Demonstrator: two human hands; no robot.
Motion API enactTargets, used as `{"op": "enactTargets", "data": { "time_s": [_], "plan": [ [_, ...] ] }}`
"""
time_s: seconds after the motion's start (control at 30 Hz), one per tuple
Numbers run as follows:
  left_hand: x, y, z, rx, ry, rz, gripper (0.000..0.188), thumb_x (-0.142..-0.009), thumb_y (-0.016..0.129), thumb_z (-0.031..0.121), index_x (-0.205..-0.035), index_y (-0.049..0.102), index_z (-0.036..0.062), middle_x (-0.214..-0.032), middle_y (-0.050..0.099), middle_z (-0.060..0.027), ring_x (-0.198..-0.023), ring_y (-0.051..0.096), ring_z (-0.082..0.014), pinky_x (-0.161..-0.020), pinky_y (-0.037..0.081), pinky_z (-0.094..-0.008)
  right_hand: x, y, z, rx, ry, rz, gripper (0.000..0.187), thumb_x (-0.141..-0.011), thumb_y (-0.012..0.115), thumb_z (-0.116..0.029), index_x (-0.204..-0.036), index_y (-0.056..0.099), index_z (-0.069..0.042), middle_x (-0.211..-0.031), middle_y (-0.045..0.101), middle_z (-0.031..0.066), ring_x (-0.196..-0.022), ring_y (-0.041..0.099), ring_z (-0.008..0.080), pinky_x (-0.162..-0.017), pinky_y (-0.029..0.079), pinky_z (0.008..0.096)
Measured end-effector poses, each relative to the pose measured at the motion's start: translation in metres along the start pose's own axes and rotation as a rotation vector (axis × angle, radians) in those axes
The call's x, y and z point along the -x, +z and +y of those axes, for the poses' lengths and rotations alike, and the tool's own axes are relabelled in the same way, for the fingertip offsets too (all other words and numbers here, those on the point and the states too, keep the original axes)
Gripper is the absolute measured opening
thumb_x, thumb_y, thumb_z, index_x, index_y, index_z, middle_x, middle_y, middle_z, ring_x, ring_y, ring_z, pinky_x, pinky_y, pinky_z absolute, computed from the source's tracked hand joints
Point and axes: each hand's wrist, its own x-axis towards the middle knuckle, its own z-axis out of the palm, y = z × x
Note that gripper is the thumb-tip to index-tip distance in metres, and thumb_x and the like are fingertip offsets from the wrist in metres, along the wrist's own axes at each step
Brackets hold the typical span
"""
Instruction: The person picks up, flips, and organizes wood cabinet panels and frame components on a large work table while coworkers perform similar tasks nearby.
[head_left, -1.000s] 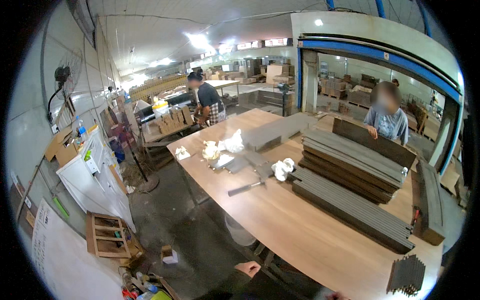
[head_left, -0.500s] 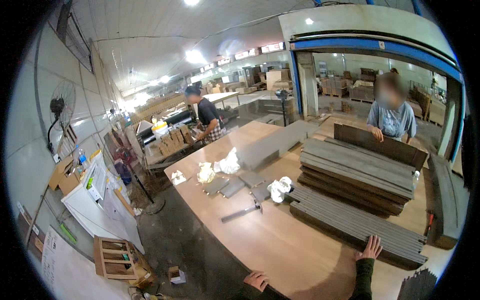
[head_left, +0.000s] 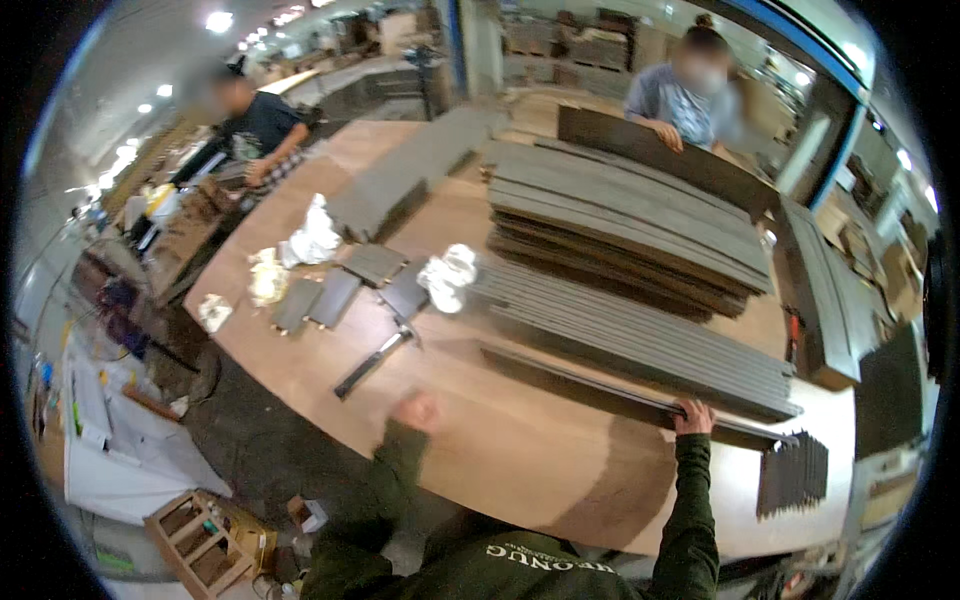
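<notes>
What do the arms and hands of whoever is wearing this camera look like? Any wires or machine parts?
Both are human. The right sleeve and left sleeve are long and dark green, part of a top with pale lettering on its body. The right hand and blurred left hand are bare. No cables show.

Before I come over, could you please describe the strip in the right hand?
On the big wooden table, find the row of long grey strips beside the board stack. Nearer the wearer is one thin dark strip; unlike its neighbours, it is apart from the row and gripped by the right hand.
</notes>
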Motion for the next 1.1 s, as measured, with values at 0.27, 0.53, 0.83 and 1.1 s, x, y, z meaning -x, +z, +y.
{"op": "enactTargets", "data": {
  "time_s": [0.27, 0.53, 0.83, 1.1],
  "plan": [
    [-0.193, -0.036, 0.016, 0.099, 0.338, 0.175, 0.025, -0.072, 0.061, 0.016, -0.097, 0.058, 0.0087, -0.096, 0.059, -0.0116, -0.087, 0.055, -0.0314, -0.077, 0.045, -0.0383, 0.028, -0.045, -0.087, -0.156, -0.002, -0.316, 0.014, -0.065, 0.068, -0.016, -0.079, 0.067, -0.016, -0.078, 0.065, 0.0028, -0.077, 0.061, 0.0226, -0.079, 0.045, 0.035],
    [-0.159, 0.053, 0.126, 0.234, 1.09, -0.156, 0.038, -0.065, 0.063, 0.019, -0.101, 0.058, 0.0079, -0.101, 0.057, -0.0124, -0.094, 0.053, -0.0312, -0.079, 0.044, -0.0422, 0.004, 0.01, -0.195, -0.467, -0.053, -0.924, 0.039, -0.07, 0.063, -0.039, -0.1, 0.059, -0.015, -0.09, 0.062, 0.0086, -0.089, 0.058, 0.0285, -0.078, 0.046, 0.0393],
    [-0.027, 0.06, 0.114, -0.186, 0.933, -0.67, 0.062, -0.067, 0.069, 0.021, -0.121, 0.044, 0.0057, -0.09, 0.06, -0.0187, -0.08, 0.058, -0.0359, -0.069, 0.045, -0.0449, 0.053, -0.081, -0.195, -0.326, 0.126, 0.111, 0.044, -0.059, 0.074, -0.028, -0.098, 0.059, -0.014, -0.102, 0.059, 0.0067, -0.096, 0.054, 0.0244, -0.084, 0.041, 0.0424],
    [0.005, 0.075, 0.17, -0.314, 0.766, -0.633, 0.042, -0.066, 0.069, 0.025, -0.099, 0.054, 0.0049, -0.085, 0.058, -0.0215, -0.081, 0.056, -0.0397, -0.071, 0.045, -0.0464, 0.161, -0.14, 0.053, 0.313, 1.058, 0.093, 0.072, -0.064, 0.07, -0.041, -0.124, 0.041, -0.012, -0.126, 0.042, 0.0095, -0.119, 0.038, 0.0272, -0.099, 0.03, 0.0434]
  ]
}}
